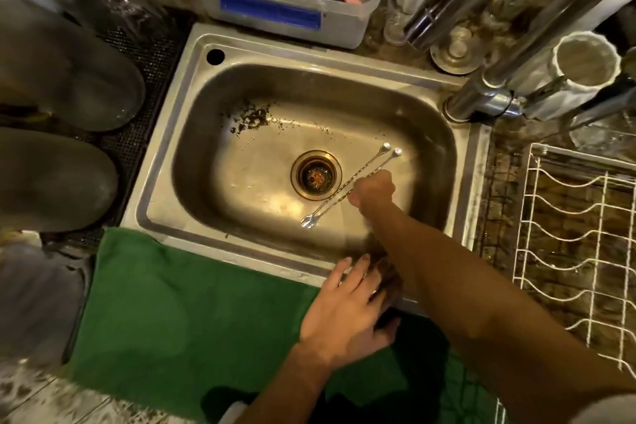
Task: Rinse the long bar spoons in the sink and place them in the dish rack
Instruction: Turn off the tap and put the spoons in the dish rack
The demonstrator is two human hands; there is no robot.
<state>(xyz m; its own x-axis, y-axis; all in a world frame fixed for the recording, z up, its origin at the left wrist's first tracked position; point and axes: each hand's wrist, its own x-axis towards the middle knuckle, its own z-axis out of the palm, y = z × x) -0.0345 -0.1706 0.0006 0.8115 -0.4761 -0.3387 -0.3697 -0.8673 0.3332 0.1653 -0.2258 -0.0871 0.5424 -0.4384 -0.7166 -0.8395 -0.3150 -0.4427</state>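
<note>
I see dark debris in the sink (pixel 344 79); my right hand (pixel 373 191) grips two bar spoons (pixel 330 201) there; left hand (pixel 347 306) flat, empty, nearer.

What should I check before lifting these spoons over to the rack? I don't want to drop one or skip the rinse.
1. Grip: right hand closed on both spoons mid-handle: ok.
2. Spoons together: the two lie side by side, ends aligned: ok.
3. Rinse: no water seen running from the tap: not ok.
4. Spoons clean: too small to judge: cannot tell.
5. Left hand free: resting open on the sink front edge: ok.
6. Rack space: the visible slots are empty: ok.
</note>
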